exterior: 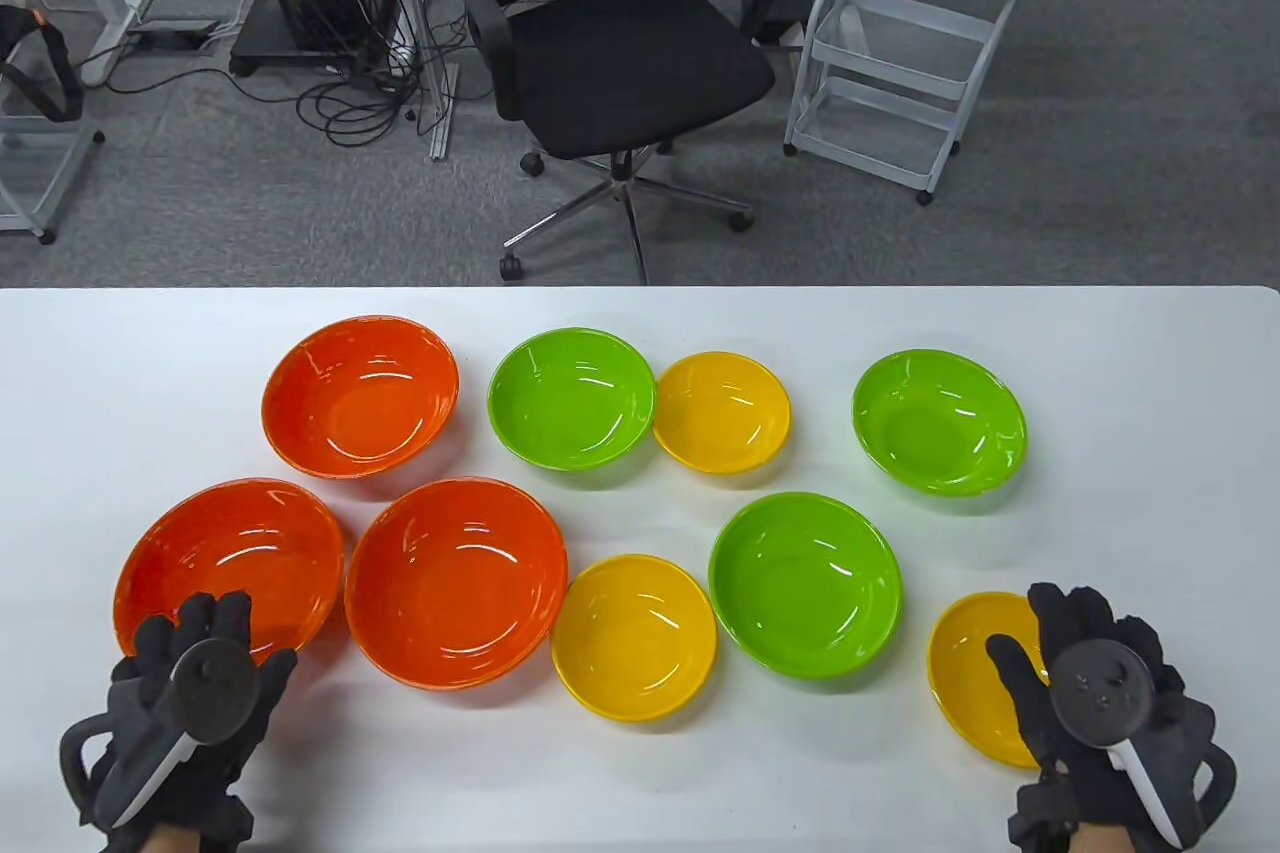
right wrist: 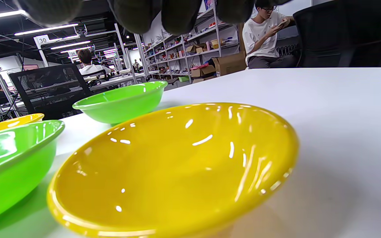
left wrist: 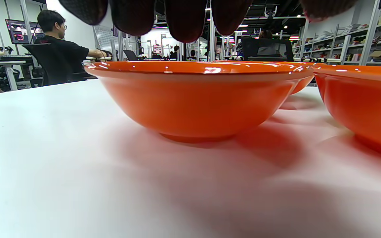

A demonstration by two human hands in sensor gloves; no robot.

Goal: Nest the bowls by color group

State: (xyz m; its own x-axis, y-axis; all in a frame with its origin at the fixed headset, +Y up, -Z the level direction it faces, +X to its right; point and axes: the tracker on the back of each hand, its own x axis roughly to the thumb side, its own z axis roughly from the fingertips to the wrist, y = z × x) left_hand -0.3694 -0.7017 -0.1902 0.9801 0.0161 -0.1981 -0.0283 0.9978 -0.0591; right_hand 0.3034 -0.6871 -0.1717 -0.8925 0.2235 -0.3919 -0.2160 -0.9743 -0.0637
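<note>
A glossy orange plastic bowl (left wrist: 197, 99) sits upright on the white table (left wrist: 61, 165), filling the middle of the view, its rim level. Dark gloved fingertips (left wrist: 185, 19) hang just above its near rim, apart from it. A second orange bowl (left wrist: 365, 102) stands close on the right, and a third orange rim (left wrist: 304, 82) peeks behind between them.

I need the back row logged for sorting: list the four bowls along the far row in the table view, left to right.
orange bowl → green bowl beside the yellow one → small yellow bowl → green bowl standing alone
</note>
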